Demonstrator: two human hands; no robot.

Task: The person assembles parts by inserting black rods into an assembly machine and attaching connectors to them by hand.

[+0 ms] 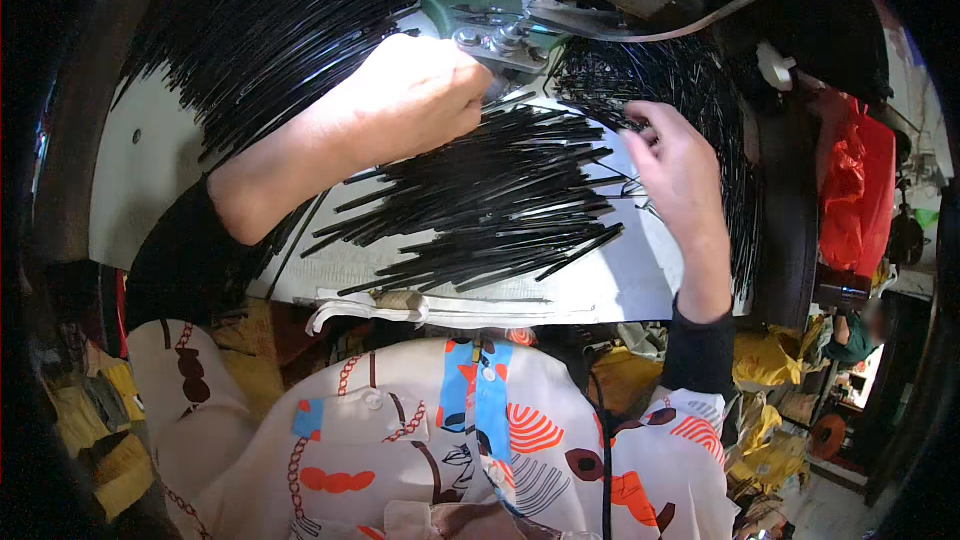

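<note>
A cluttered workspace darkens and bends toward the rim, with a red bag [860,185] hanging at the right and a white table [645,280] across the middle. On the table lie three heaps of thin black strips: the broad left heap [270,35], cut off by the dark border at its upper side; the right heap [690,75], in shadow, its strips hard to tell apart; and the middle heap [490,195], fanned between the forearms. The left forearm slants up and inward across the strips, its elbow bent outward, and ends in the left hand [430,85], curled like a loose fist with its back up; glare washes out the skin, the fingertips are hidden, and whether it grips anything I cannot tell. The right hand [675,160] rises steeply beside the middle heap's right ends, thumb and fingers half bent toward the left with a small gap between them; whether a strip is caught there is unclear. Just beyond the left hand sits a bolted metal fitting [505,40], partly covered by the knuckles.
</note>
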